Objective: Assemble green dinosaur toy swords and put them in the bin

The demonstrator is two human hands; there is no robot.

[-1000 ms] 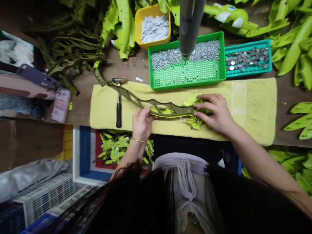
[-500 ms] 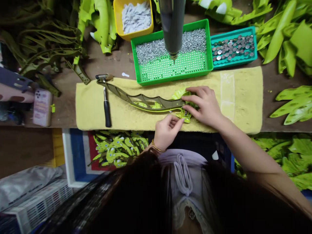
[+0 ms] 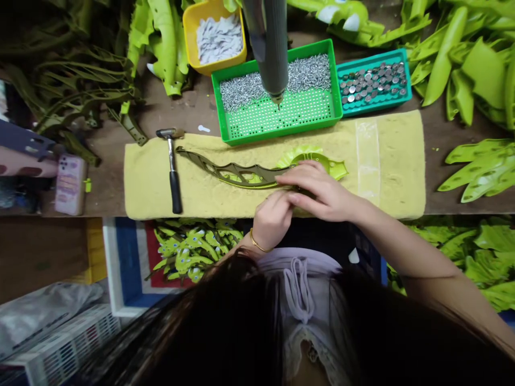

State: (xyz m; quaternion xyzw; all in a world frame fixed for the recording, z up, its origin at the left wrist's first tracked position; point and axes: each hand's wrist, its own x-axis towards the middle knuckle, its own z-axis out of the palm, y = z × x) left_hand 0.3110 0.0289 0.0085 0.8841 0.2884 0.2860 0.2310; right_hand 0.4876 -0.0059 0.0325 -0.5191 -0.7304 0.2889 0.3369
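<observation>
A long curved olive plastic piece (image 3: pixel 229 172) lies over a lime-green plastic shell (image 3: pixel 336 166) on the yellow towel (image 3: pixel 392 161). The shell's scalloped rim shows above my right hand. My right hand (image 3: pixel 317 187) is laid across the right end of the olive piece, fingers stretched out and close together, covering the joint there. Against its near side is my left hand (image 3: pixel 273 214), closed with curled fingers; its fingertips are hidden under the right hand, so what they pinch cannot be seen. A hammer (image 3: pixel 174 179) with a black handle lies to the left.
A hanging power screwdriver (image 3: pixel 271 59) points down over a green basket of screws (image 3: pixel 277 131). Beside it are a teal tray of round metal discs (image 3: pixel 374 110) and a yellow bin of white pieces (image 3: pixel 215 67). A phone (image 3: pixel 69 185) lies left; lime-green parts (image 3: pixel 478 169) lie right.
The assembly has shifted right, away from the hammer head. My right hand has moved down and left over the joint, against my left hand, and more of the shell shows.
</observation>
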